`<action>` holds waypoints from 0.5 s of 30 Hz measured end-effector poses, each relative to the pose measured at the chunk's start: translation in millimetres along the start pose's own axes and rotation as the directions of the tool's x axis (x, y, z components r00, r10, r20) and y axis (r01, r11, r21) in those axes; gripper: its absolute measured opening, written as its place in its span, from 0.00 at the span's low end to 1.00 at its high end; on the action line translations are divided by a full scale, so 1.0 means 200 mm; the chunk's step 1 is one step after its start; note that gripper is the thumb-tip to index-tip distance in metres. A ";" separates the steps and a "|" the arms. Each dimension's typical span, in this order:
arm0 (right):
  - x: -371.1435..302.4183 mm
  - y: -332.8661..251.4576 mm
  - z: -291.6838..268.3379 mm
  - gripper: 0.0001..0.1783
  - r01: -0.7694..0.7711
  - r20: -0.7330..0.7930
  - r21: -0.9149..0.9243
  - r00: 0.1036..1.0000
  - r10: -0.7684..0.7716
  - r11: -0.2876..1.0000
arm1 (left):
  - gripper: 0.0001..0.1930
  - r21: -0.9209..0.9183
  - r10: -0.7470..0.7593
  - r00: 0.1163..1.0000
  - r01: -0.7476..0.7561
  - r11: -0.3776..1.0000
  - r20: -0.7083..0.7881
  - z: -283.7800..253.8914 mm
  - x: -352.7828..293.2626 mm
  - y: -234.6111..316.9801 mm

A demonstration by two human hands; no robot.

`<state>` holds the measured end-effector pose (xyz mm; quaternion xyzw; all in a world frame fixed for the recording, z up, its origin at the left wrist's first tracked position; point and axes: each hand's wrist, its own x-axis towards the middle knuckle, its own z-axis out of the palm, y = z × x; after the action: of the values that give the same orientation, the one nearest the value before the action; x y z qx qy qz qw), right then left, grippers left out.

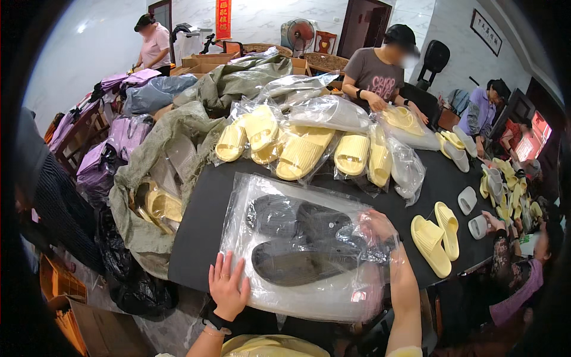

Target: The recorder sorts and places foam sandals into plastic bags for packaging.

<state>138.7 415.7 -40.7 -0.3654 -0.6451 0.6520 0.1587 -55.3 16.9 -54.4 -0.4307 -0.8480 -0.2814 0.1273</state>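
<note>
A pair of black slippers (297, 262) lies inside a clear plastic bag (238, 205), on top of a stack of flat clear bags (309, 306) at the table's near edge. My left hand (229, 288) rests flat and open on the left front part of the stack, fingers spread. At the bag's right end is my right hand (376, 226), its fingers bent beside the slippers and clear film over the hand and wrist. Wrinkled plastic hides what those fingers close on.
Bagged yellow slippers (303, 152) line the black table's (199, 220) far side. A loose yellow pair (437, 238) lies at right. Left stands an open woven sack (143, 184) with slippers. A co-worker (380, 71) handles bagged slippers across the table; others work at right.
</note>
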 end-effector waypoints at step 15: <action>0.03 0.07 -0.06 0.09 0.017 0.016 0.102 1.000 -0.019 0.995 | 0.22 0.026 0.032 0.999 -0.033 0.999 0.026 0.01 -0.01 0.00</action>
<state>147.3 426.7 -54.7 -0.3454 -0.6155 0.6858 0.1777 -54.6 17.2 -56.5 -0.4465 -0.8461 -0.2623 0.1266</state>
